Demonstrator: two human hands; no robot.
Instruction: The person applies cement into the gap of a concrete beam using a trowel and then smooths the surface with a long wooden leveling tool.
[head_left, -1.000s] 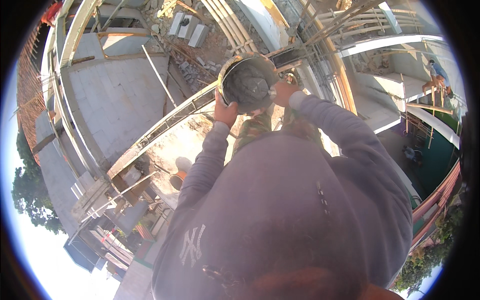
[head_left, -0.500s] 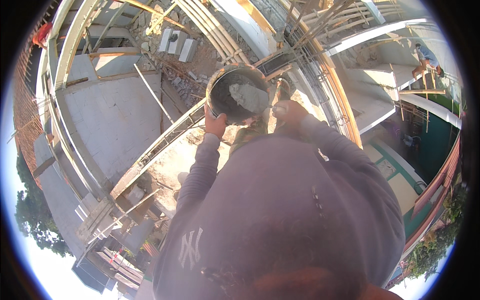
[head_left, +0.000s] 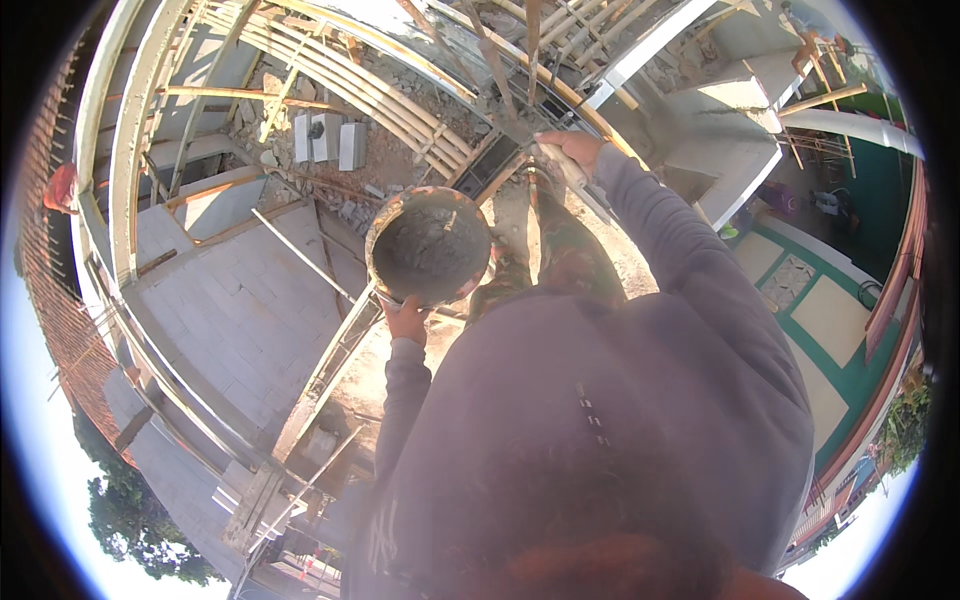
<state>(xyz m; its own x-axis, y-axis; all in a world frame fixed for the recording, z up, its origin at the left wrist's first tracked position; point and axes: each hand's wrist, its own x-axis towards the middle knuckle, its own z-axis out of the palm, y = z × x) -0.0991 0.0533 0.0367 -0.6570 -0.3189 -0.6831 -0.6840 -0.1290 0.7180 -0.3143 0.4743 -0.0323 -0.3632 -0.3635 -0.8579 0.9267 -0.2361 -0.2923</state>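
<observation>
Grey wet mortar fills a round metal pan, centre of frame, slightly upper left. Left hand sits under the pan's near rim; grip closed on the rim, fingers curled beneath, carrying the load from below. Right hand, upper centre, arm extended away from the body; grip closed around a pale slanted bar or handle, exact object not resolved.

Progress, judged: pan is full and raised, held out over a drop; contents not yet tipped or emptied. Delivery of the mortar remains.

Surroundings: grey block wall top at left; long timber and bamboo scaffold poles arcing across upper left; three grey concrete blocks on rubble below them; green and pale tiled floor far below at right.

Hidden or unclear: lower centre is taken up by the person's own grey-sleeved torso and cap, masking feet and footing. Right-hand fingers small and glare-washed. Pan underside not visible. Fisheye bends all straight edges near the rim.
</observation>
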